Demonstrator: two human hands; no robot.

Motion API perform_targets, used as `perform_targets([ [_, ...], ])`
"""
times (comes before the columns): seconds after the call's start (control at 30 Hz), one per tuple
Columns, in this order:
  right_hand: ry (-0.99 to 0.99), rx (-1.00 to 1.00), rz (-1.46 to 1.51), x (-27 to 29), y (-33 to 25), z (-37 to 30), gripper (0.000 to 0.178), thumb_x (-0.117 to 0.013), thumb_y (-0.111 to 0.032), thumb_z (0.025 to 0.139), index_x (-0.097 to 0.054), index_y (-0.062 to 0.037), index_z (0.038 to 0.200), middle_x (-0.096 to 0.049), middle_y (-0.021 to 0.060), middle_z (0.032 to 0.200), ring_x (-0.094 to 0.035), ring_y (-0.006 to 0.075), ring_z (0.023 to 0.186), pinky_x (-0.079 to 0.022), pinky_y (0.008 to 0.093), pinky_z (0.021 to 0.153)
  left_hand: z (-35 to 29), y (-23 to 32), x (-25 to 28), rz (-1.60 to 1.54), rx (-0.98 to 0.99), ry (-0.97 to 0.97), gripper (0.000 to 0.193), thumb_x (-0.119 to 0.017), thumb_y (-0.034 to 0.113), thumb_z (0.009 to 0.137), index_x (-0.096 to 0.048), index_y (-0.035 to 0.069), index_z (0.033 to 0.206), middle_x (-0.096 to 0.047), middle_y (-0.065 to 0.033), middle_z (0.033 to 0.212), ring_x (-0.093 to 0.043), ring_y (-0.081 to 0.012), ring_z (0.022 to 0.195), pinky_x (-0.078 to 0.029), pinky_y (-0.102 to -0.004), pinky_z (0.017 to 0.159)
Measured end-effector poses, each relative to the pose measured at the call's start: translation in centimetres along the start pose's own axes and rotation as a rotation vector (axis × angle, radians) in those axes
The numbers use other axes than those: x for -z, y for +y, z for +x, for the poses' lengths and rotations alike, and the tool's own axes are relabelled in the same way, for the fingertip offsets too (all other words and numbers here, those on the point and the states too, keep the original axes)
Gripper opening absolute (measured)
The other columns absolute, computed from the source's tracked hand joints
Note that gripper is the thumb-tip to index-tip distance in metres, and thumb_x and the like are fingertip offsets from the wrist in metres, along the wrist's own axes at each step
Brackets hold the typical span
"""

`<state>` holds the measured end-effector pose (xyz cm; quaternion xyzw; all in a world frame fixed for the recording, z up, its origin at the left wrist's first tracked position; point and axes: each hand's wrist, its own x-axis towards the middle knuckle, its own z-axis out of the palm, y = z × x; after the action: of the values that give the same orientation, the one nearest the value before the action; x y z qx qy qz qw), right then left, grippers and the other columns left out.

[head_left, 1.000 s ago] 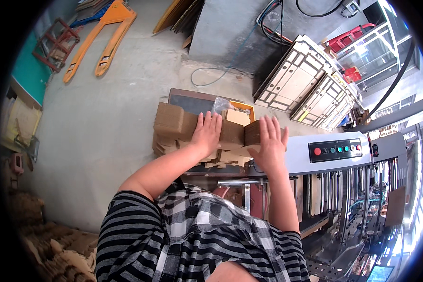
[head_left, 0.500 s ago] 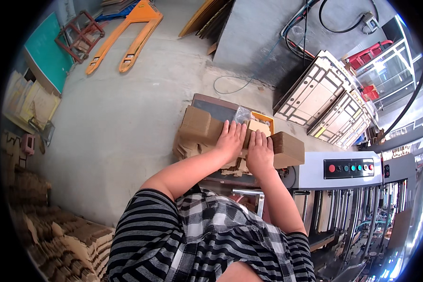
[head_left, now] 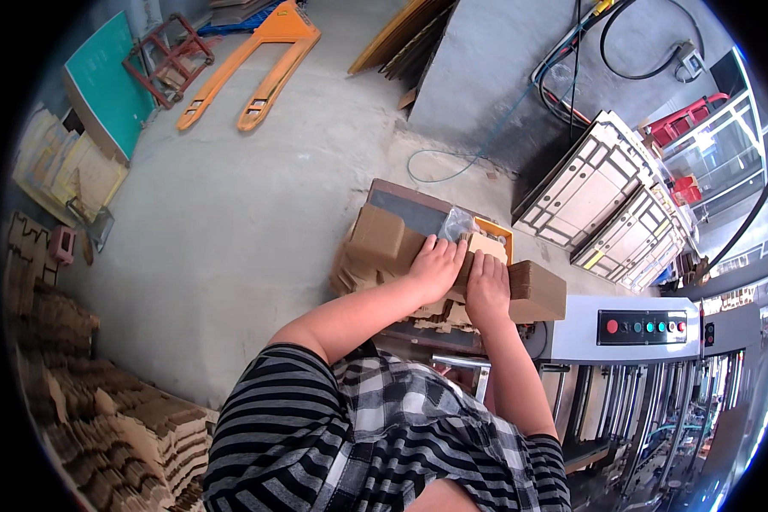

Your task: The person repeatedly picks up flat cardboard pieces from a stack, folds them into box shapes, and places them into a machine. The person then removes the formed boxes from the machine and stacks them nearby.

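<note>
A stack of brown die-cut cardboard blanks (head_left: 539, 292) lies crosswise in front of me, its wide ends sticking out to either side. My left hand (head_left: 438, 269) grips the middle of the stack, fingers bent over its far edge. Close beside it, my right hand (head_left: 488, 288) holds the same stack in the same way. The thumbs are mostly hidden. More loose cardboard pieces (head_left: 435, 317) lie underneath on a dark-topped table (head_left: 405, 206). Just past my fingers are a clear plastic bag (head_left: 457, 222) and a yellow box (head_left: 498, 230).
To the right stands a machine with a button panel (head_left: 642, 328) and metal rods. Cutting-die boards (head_left: 580, 183) lean behind it. An orange pallet jack (head_left: 273, 72) is at the far left. Piles of cardboard blanks (head_left: 136, 427) fill the near left.
The whole view has shifted a little, so the scene sits lower and farther right. Both hands keep their grip on the cardboard stack, with little visible movement.
</note>
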<state>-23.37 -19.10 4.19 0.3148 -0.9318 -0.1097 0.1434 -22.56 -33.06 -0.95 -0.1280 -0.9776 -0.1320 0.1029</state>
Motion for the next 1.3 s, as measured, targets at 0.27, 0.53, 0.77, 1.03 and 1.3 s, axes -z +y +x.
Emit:
perform_targets([
  [0.27, -0.031, -0.013, 0.019, 0.2, -0.3, 0.1, 0.048, -0.049, -0.012, 0.081, -0.042, 0.0057, 0.126, -0.051, 0.017, 0.115, -0.046, 0.0307, 0.114, -0.034, 0.0399, 0.101, 0.0, -0.7, 0.2, 0.135, -0.005, 0.161, 0.075, -0.08, 0.028, 0.056, -0.047, -0.002, 0.117, -0.051, -0.0133, 0.109, -0.046, -0.0296, 0.109, -0.023, -0.0445, 0.107],
  [0.53, -0.067, -0.141, 0.266, 1.6, -1.3, -0.5, 0.054, -0.055, -0.011, 0.078, -0.041, 0.0001, 0.129, -0.041, 0.0175, 0.133, -0.04, 0.031, 0.124, -0.034, 0.0388, 0.102, 0.3, -1.2, 1.1, -0.009, -0.075, 0.017, 0.059, -0.081, 0.028, 0.053, -0.055, 0.005, 0.101, -0.057, -0.0097, 0.099, -0.051, -0.0253, 0.1, -0.034, -0.0402, 0.089],
  [0.77, 0.316, 0.051, 0.7, 0.7, -2.9, -10.0, 0.055, -0.059, -0.011, 0.069, -0.046, -0.0042, 0.122, -0.048, 0.0175, 0.124, -0.051, 0.0351, 0.109, -0.044, 0.0423, 0.088, 1.1, 0.4, 2.5, 0.002, -0.081, -0.024, 0.068, -0.079, 0.034, 0.056, -0.053, 0.003, 0.111, -0.059, -0.014, 0.104, -0.052, -0.0303, 0.105, -0.036, -0.0423, 0.094],
  [1.03, 0.029, -0.504, 0.762, -0.3, -3.8, -23.5, 0.056, -0.057, -0.006, 0.069, -0.046, -0.0048, 0.124, -0.052, 0.0156, 0.115, -0.058, 0.0338, 0.093, -0.05, 0.0424, 0.075, 0.1, 0.2, 3.1, 0.007, -0.031, 0.007, 0.084, -0.087, 0.031, 0.043, -0.05, 0.001, 0.113, -0.058, -0.018, 0.108, -0.051, -0.0346, 0.105, -0.037, -0.0441, 0.095],
  [1.3, 0.133, -0.629, 0.805, -1.3, -4.5, -30.5, 0.053, -0.061, -0.007, 0.068, -0.048, -0.0041, 0.12, -0.053, 0.0152, 0.113, -0.058, 0.0352, 0.094, -0.049, 0.0436, 0.075, -0.4, 0.1, 1.8, 0.041, -0.076, 0.038, 0.087, -0.088, 0.028, 0.041, -0.049, -0.001, 0.113, -0.056, -0.0174, 0.11, -0.049, -0.0351, 0.106, -0.037, -0.0445, 0.093],
])
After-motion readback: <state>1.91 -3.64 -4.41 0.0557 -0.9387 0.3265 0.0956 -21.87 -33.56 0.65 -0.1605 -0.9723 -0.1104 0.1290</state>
